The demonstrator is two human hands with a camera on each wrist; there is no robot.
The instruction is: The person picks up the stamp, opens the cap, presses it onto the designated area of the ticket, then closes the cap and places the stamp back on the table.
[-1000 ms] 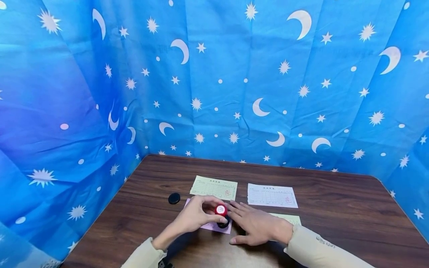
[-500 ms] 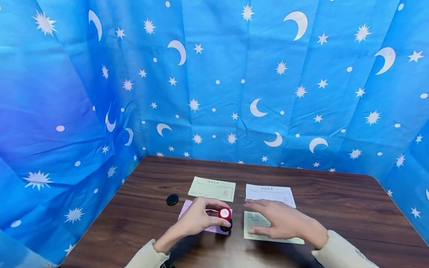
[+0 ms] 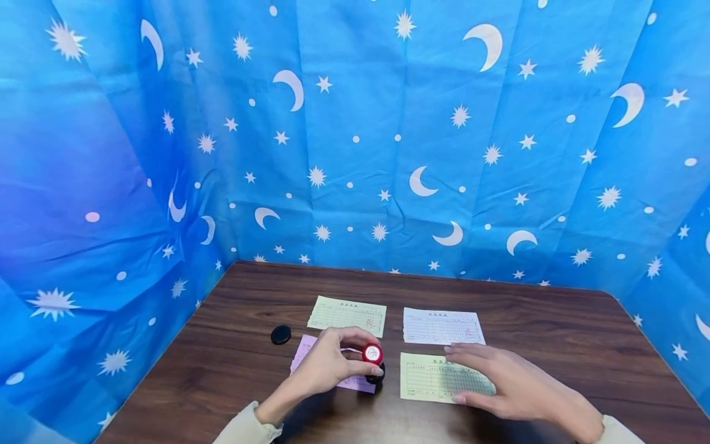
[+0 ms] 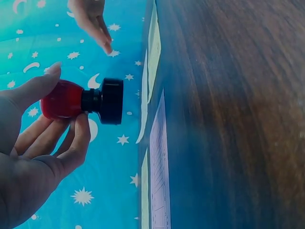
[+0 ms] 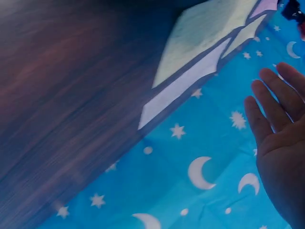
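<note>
Red-and-black round-headed stamp point(image 3: 372, 353) held off the table point(image 3: 554, 333)

Head view: the left hand point(image 3: 333, 364) gripped the stamp by its shiny red knob, its black base seen over the right end of a pink printed paper slip point(image 3: 303, 353). The right hand point(image 3: 516, 379), fingers extended and holding nothing, hovered over a pale green printed paper slip point(image 3: 426, 377). Nearer the table's far edge lay a white printed paper slip point(image 3: 435, 325) and a second green slip point(image 3: 341, 316), both red-marked; a flat black disc point(image 3: 280, 335) lay towards the left edge

Left wrist view: thumb and fingers closed narrowly round the knob; a gap separated base and slips. Good handling seemed to need the face parallel to the table, with any press straight down and no sliding

Right wrist view: the right hand's fingers were straight, its grip wide; steadying paper probably called for fingertips near a slip's corner, clear of the base
</note>
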